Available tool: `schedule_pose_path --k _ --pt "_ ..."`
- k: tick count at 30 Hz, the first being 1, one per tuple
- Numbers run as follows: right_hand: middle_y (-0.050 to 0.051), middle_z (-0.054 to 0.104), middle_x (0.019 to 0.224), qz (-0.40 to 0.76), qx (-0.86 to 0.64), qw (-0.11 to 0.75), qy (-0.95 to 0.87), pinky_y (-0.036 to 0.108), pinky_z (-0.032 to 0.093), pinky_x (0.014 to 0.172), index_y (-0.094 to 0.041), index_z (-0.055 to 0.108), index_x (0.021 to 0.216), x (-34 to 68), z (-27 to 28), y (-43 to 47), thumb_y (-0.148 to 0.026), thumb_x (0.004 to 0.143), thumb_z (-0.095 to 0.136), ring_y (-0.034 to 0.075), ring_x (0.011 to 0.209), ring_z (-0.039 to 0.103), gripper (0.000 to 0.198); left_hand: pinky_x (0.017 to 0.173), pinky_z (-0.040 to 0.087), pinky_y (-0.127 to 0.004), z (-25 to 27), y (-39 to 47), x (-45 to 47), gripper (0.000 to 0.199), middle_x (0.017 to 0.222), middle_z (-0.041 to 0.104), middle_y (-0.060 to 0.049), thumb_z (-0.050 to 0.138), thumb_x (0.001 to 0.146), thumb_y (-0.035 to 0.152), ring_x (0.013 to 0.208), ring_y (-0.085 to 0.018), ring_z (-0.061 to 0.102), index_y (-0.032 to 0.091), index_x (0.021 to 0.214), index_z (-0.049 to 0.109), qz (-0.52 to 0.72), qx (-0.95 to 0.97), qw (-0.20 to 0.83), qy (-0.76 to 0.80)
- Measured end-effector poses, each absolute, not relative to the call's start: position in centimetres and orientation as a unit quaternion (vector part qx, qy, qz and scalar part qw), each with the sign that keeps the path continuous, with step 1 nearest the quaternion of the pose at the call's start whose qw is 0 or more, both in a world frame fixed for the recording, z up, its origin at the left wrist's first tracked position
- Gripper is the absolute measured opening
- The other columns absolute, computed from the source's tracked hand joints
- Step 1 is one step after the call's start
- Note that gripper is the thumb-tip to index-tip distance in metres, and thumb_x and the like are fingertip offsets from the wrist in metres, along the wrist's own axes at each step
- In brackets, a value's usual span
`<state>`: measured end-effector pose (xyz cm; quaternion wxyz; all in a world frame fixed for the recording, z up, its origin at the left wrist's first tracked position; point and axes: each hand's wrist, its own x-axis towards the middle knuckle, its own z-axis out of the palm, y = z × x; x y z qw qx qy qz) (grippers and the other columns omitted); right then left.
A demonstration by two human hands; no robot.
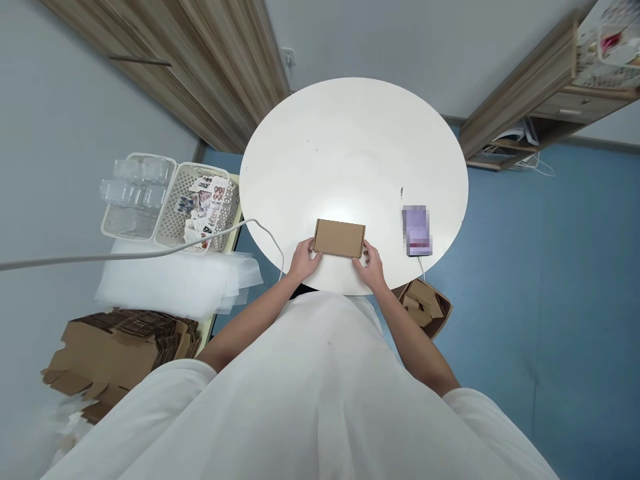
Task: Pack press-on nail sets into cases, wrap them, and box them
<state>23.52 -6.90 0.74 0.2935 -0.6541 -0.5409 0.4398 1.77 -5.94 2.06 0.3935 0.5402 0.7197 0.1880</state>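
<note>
A small brown cardboard box point(339, 238), its lid closed, lies near the front edge of the round white table point(350, 147). At the box's left end, my left hand point(304, 261) grips the near corner between thumb and fingers. My right hand point(370, 266) pinches the opposite end the same way. Both hands stay low, close to the tabletop. What is inside the box is hidden.
A phone point(417, 230) with a cable lies right on the table. Left stand white baskets point(173, 200) with clear containers and printed cards, translucent sheets point(170, 283) and stacked flat cardboard point(107, 353). A carton point(443, 320) of cardboard pieces sits below right. A white cord point(125, 256) crosses the left side.
</note>
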Motion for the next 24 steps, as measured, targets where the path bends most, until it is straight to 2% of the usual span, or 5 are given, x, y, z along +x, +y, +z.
schedule_pose_path --k 3,8,11,16,24 --pt "0.011 0.047 0.125 0.466 -0.68 0.272 -0.496 0.039 0.048 0.08 -0.023 0.035 0.135 23.9 1.3 -6.5 -0.049 0.075 0.053 0.019 0.085 0.055 0.068 0.085 0.044 -0.038 2.7 -5.7 1.9 0.058 0.121 0.051 -0.015 0.05 0.081 0.044 0.091 -0.022 0.059 0.016 0.13 0.039 0.172 0.51 0.401 0.741" --pt "0.009 0.047 0.123 0.549 -0.668 0.248 -0.436 0.036 0.05 0.07 -0.027 0.029 0.138 23.5 2.0 -5.7 -0.054 0.08 0.043 0.014 0.068 0.058 0.066 0.084 0.044 -0.038 2.4 -5.0 2.1 0.057 0.113 0.055 -0.013 0.055 0.079 0.042 0.094 -0.023 0.058 0.016 0.128 0.042 0.2 0.505 0.413 0.731" --pt "0.009 0.043 0.127 0.58 -0.66 0.268 -0.396 0.035 0.051 0.069 -0.028 0.028 0.139 22.8 2.2 -5.4 -0.053 0.078 0.047 0.017 0.077 0.06 0.068 0.081 0.046 -0.037 1.8 -4.8 2.1 0.053 0.111 0.057 -0.012 0.058 0.077 0.035 0.091 -0.021 0.058 0.017 0.125 0.046 0.223 0.509 0.43 0.712" --pt "0.008 0.045 0.128 0.587 -0.663 0.309 -0.347 0.038 0.05 0.078 -0.031 0.033 0.136 21.9 3.1 -6.4 -0.052 0.073 0.056 0.022 0.095 0.058 0.07 0.076 0.049 -0.034 1.9 -5.0 2.0 0.052 0.115 0.052 -0.011 0.057 0.077 0.028 0.079 -0.015 0.058 0.019 0.127 0.043 0.26 0.495 0.457 0.691" --pt "0.01 0.045 0.128 0.482 -0.709 0.433 -0.277 0.036 0.05 0.08 -0.03 0.029 0.136 21.5 4.5 -12.9 -0.055 0.074 0.054 0.018 0.091 0.061 0.071 0.075 0.052 -0.031 3.8 -5.9 4.0 0.055 0.119 0.042 -0.011 0.055 0.079 0.026 0.082 -0.013 0.056 0.024 0.131 0.039 0.252 0.578 0.49 0.602"
